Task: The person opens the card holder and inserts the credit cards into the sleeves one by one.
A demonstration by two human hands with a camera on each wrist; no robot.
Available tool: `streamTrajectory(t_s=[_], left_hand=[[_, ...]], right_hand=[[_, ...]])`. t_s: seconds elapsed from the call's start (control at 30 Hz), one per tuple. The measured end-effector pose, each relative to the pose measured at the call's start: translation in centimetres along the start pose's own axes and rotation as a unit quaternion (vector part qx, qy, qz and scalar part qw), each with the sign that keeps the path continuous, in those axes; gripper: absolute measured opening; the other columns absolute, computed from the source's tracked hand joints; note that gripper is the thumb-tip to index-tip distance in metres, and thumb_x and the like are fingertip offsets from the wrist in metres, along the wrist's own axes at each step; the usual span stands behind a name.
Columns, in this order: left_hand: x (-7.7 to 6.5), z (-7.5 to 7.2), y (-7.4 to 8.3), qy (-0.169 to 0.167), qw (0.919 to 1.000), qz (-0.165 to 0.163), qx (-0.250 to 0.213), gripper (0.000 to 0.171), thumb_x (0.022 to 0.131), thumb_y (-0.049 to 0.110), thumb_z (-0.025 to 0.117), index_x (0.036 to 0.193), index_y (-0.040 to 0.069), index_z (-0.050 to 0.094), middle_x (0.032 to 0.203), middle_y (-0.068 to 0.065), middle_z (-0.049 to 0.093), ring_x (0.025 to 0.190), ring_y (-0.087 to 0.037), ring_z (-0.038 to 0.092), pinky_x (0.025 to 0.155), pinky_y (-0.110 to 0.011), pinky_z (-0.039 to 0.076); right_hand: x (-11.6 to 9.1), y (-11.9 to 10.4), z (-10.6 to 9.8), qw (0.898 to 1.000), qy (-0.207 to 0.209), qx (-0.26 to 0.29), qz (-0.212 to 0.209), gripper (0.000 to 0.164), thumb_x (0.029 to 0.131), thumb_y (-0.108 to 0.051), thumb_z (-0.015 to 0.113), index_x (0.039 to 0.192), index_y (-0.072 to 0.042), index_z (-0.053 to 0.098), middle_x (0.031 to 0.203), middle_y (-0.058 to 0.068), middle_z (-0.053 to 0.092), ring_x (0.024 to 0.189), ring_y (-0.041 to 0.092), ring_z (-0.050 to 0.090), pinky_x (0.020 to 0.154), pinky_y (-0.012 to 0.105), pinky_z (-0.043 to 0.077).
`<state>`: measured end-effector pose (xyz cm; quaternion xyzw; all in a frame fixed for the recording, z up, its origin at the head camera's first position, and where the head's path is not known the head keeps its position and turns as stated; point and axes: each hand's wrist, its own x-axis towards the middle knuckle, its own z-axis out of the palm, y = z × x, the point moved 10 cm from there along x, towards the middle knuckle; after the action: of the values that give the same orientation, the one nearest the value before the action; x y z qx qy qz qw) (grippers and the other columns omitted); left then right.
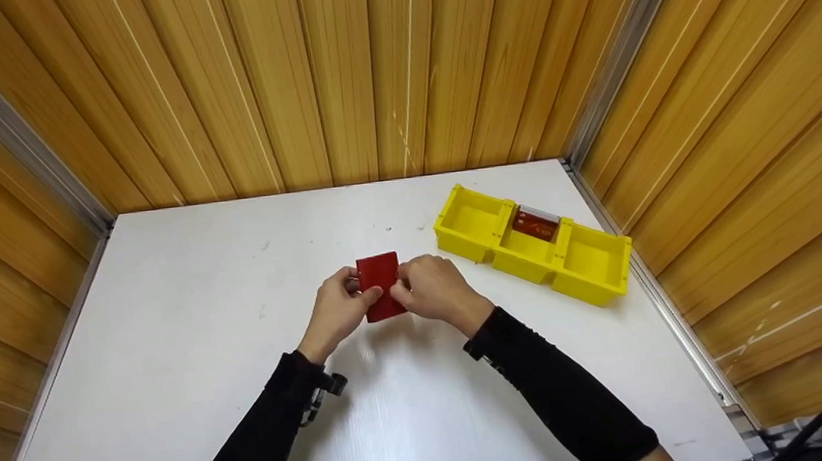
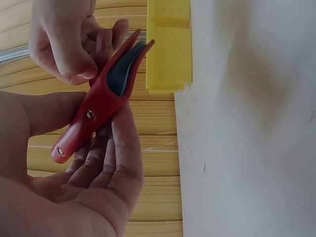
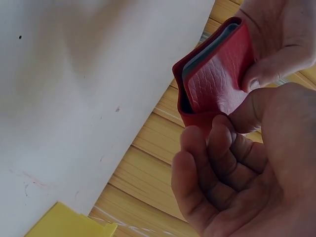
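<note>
Both hands hold a red leather card holder [image 1: 379, 270] upright over the table. My left hand [image 1: 337, 306] grips its left side, thumb on the near face and fingers behind. My right hand [image 1: 438, 286] pinches the opposite edge between thumb and curled forefinger. In the left wrist view the card holder [image 2: 96, 111] shows two metal snaps, and its covers part at one end around dark inner sleeves. From the right wrist view, the card holder [image 3: 217, 79] has a glossy, grained cover, with the right thumb and fingertips at its lower corner.
A yellow tray [image 1: 529, 266] with three compartments stands at the back right of the white table [image 1: 192, 311]. A red card [image 1: 535, 225] with pale lettering leans in its middle compartment. Wood-look walls [image 1: 343, 83] enclose the table at the back and sides.
</note>
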<state>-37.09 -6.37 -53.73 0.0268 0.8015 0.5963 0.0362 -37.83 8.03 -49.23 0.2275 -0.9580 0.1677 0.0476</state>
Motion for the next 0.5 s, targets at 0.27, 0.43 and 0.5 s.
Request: streamTrajectory(t_s=[0.27,0.43,0.5], left_hand=[[-0.18,-0.22,-0.26,0.009,0.9997,-0.015,0.015,0.024,0.084,0.016,0.073,0.105,0.008,0.064,0.092,-0.007,0.074,0.085,-0.018,0.071,0.077,-0.034,0.058],[-0.09,-0.26,-0.39,0.005,0.9997,-0.024,0.004,0.024,0.084,0.015,0.073,0.105,0.008,0.065,0.095,-0.007,0.075,0.088,-0.018,0.072,0.078,-0.034,0.057],[-0.04,-0.22,-0.62,0.0,0.9994,-0.032,-0.011,0.025,0.084,0.014,0.073,0.106,0.008,0.065,0.097,-0.007,0.076,0.09,-0.019,0.072,0.079,-0.034,0.058]], right_hand=[[-0.32,-0.25,0.14,1.0,-0.016,0.013,0.0,0.028,0.089,-0.031,0.053,0.064,-0.019,0.057,0.058,-0.005,0.054,0.061,0.013,0.051,0.058,0.027,0.039],[-0.3,-0.24,0.06,0.999,-0.018,0.027,-0.001,0.028,0.089,-0.031,0.054,0.064,-0.019,0.057,0.058,-0.006,0.054,0.061,0.013,0.051,0.059,0.027,0.039],[-0.29,-0.18,0.09,0.999,-0.017,0.033,-0.001,0.027,0.088,-0.031,0.054,0.064,-0.019,0.057,0.059,-0.006,0.054,0.061,0.013,0.051,0.059,0.027,0.039]])
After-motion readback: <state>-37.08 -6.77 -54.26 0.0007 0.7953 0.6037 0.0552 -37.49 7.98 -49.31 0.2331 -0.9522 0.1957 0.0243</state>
